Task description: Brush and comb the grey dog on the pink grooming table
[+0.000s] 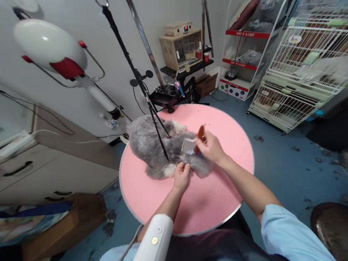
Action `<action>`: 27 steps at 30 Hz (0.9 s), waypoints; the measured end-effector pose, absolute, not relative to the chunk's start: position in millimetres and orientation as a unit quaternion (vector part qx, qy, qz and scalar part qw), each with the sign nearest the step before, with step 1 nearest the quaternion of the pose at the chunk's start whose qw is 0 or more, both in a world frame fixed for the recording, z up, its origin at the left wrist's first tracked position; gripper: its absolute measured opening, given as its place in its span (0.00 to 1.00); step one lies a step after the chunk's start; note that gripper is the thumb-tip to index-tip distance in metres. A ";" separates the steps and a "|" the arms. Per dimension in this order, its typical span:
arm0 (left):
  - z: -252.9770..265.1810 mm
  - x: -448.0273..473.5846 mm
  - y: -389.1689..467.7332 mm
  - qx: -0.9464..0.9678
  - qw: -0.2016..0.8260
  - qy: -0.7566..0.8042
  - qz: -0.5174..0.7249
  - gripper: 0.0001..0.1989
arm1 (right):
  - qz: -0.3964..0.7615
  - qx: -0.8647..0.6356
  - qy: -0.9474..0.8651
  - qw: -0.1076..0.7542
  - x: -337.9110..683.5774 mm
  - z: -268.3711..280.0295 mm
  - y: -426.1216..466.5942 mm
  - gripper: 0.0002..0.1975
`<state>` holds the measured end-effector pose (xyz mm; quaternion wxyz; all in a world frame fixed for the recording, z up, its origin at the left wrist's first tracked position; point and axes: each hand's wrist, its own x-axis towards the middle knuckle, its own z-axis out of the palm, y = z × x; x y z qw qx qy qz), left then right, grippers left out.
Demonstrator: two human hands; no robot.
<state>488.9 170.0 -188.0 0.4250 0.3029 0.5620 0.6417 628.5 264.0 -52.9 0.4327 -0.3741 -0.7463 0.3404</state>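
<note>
A fluffy grey animal (151, 138) with whitish patches lies on a round pink grooming table (216, 198); I cannot tell its kind. Around it runs a black grooming loop (124, 51) hanging from a metal arm. My right hand (212, 146) is closed around the reddish-brown handle of a slicker brush (188, 146), whose pad is against the grey fur. My left hand (182, 175), fingers pinched, holds fur at the animal's near side, just below the brush. Whether a limb is inside that pinch is hidden. A white elongated device (153, 245) sits close in front of my body, over my left forearm.
A white and red lamp-like device (50, 45) juts from the left wall. Behind the table stand a black tool tray (162, 97) and a wooden cabinet (183, 48). White wire cages (293, 77) stand far right. Fur clumps (259, 138) litter the blue floor.
</note>
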 end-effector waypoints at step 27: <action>-181.9 517.1 168.1 0.314 0.357 0.581 0.660 0.21 | 0.235 -0.400 -0.813 0.353 621.7 -22.1 270.0 0.07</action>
